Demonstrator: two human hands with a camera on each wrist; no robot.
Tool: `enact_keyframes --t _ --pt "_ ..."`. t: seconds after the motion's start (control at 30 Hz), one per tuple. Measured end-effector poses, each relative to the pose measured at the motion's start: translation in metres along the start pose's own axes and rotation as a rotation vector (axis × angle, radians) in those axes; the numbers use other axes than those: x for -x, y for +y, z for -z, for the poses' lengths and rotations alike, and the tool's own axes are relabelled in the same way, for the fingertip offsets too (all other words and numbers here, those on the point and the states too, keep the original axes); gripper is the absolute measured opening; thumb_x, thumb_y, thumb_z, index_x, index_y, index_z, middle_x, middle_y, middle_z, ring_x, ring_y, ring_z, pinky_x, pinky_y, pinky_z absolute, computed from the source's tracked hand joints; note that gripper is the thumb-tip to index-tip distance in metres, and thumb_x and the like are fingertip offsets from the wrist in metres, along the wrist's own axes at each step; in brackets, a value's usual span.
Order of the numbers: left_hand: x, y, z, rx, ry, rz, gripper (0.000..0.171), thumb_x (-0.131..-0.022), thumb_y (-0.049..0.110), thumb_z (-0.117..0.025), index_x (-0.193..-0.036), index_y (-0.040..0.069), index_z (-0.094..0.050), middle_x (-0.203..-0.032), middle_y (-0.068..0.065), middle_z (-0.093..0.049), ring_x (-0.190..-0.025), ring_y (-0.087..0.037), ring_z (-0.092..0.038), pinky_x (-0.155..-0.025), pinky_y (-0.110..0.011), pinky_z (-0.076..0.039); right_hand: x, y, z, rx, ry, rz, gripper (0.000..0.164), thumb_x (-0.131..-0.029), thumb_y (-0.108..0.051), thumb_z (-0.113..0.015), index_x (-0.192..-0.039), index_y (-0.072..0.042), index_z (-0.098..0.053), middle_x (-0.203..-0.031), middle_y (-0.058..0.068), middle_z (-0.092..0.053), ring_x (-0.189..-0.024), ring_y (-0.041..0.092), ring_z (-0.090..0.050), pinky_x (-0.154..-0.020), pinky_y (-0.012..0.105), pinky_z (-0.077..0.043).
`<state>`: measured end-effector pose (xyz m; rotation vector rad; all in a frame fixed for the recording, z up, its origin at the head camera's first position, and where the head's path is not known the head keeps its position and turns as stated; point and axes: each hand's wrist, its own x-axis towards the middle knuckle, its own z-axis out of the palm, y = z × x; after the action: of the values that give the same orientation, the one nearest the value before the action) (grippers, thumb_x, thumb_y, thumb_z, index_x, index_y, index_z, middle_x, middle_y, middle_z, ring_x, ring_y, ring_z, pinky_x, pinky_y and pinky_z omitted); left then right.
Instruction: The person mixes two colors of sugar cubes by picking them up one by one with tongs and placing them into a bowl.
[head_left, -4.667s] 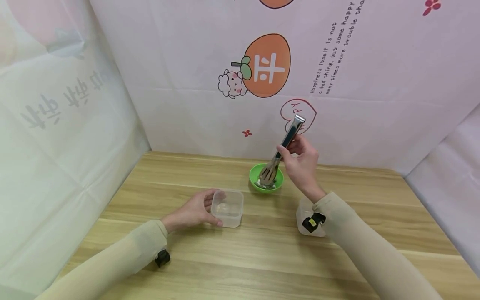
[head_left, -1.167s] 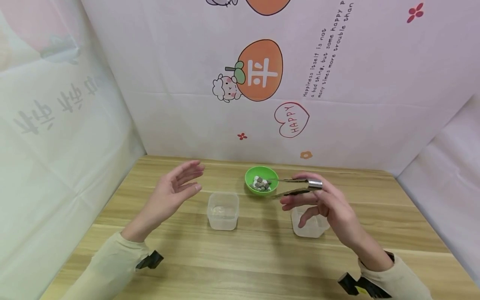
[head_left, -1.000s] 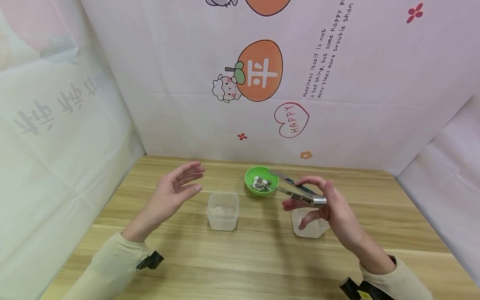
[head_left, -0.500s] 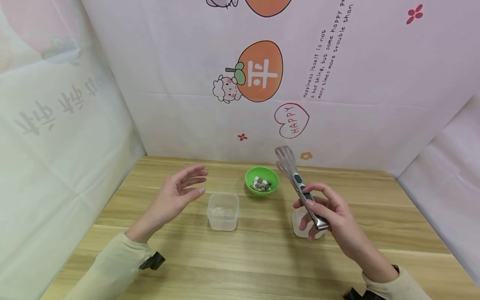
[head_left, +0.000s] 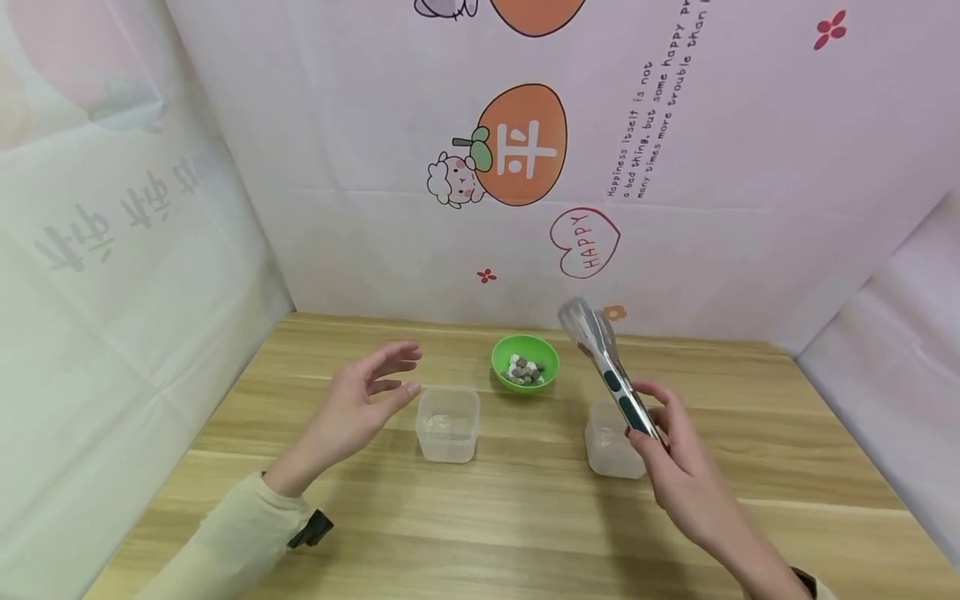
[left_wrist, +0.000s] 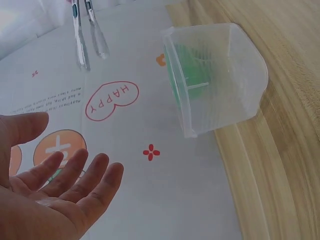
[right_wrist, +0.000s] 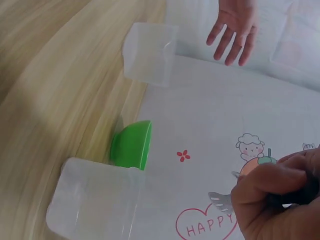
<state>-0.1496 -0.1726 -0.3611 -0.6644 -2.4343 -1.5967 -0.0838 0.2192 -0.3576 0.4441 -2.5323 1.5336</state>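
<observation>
My right hand (head_left: 686,479) grips metal tongs (head_left: 617,379) with dark green grip pads by the handle end. The tongs' slotted heads point up and away, slightly apart, with nothing visible between them. They are held above the table, right of a green bowl (head_left: 525,340) with several small grey and white pieces (head_left: 525,371) in it. My left hand (head_left: 348,412) hovers with relaxed fingers beside a clear plastic container (head_left: 447,442), holding nothing; the left wrist view shows its open palm (left_wrist: 65,200). In the right wrist view, the right fingers (right_wrist: 270,182) curl round the tongs.
A second clear container (head_left: 611,450) stands on the right, partly behind the tongs and right hand. The wooden tabletop (head_left: 510,533) ends at the printed white backdrop (head_left: 360,250) behind the bowl. Similar cloth (head_left: 112,350) hangs at the left.
Earlier the tongs dipped into the bowl while my left hand held the left container. The left hand has let go and lifted away; the right has drawn the tongs back and turned their heads up.
</observation>
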Motion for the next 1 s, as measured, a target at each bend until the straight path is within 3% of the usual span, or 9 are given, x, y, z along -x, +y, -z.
enact_keyframes --t 0.13,0.27,0.5,0.73,1.0 --pt "0.001 0.0 -0.002 -0.004 0.005 0.001 0.046 -0.101 0.012 -0.073 -0.145 0.006 -0.059 -0.139 -0.008 -0.065 -0.129 -0.028 -0.062 -0.105 -0.045 -0.056 0.008 0.005 0.0 0.18 0.079 0.068 0.05 -0.11 -0.009 -0.056 -0.156 -0.011 -0.037 -0.093 0.007 -0.056 -0.062 0.014 -0.046 -0.05 0.03 -0.041" --pt "0.002 0.001 -0.002 -0.003 0.007 0.003 0.045 -0.102 0.012 -0.072 -0.145 0.006 -0.06 -0.139 -0.009 -0.066 -0.129 -0.028 -0.062 -0.105 -0.047 -0.056 0.012 0.012 0.001 0.261 0.124 0.072 0.049 -0.109 -0.012 -0.059 -0.153 0.0 -0.041 -0.087 0.002 -0.053 -0.063 0.01 -0.045 -0.05 0.027 -0.039" --pt "0.002 0.0 -0.002 -0.007 -0.002 0.013 0.045 -0.102 0.014 -0.072 -0.145 0.006 -0.06 -0.138 -0.009 -0.066 -0.129 -0.027 -0.062 -0.105 -0.047 -0.056 0.02 0.022 0.013 0.327 0.171 0.027 0.04 -0.111 -0.017 -0.057 -0.146 0.0 -0.048 -0.096 0.007 -0.059 -0.056 0.008 -0.042 -0.046 0.027 -0.038" --pt "0.002 -0.002 -0.004 -0.008 -0.006 0.02 0.045 -0.102 0.014 -0.072 -0.145 0.006 -0.06 -0.138 -0.01 -0.066 -0.129 -0.027 -0.062 -0.105 -0.046 -0.056 0.024 0.035 0.029 0.36 0.235 0.036 0.039 -0.108 -0.012 -0.059 -0.142 0.004 -0.048 -0.095 0.007 -0.058 -0.067 0.009 -0.048 -0.051 0.024 -0.039" --pt "0.0 -0.004 -0.004 -0.029 0.001 0.029 0.042 -0.104 0.016 -0.069 -0.144 0.005 -0.06 -0.137 -0.01 -0.066 -0.127 -0.028 -0.063 -0.104 -0.049 -0.056 0.032 0.06 0.053 0.46 0.29 -0.057 0.043 -0.107 -0.017 -0.059 -0.143 0.004 -0.048 -0.1 0.013 -0.061 -0.066 0.007 -0.046 -0.053 0.023 -0.035"
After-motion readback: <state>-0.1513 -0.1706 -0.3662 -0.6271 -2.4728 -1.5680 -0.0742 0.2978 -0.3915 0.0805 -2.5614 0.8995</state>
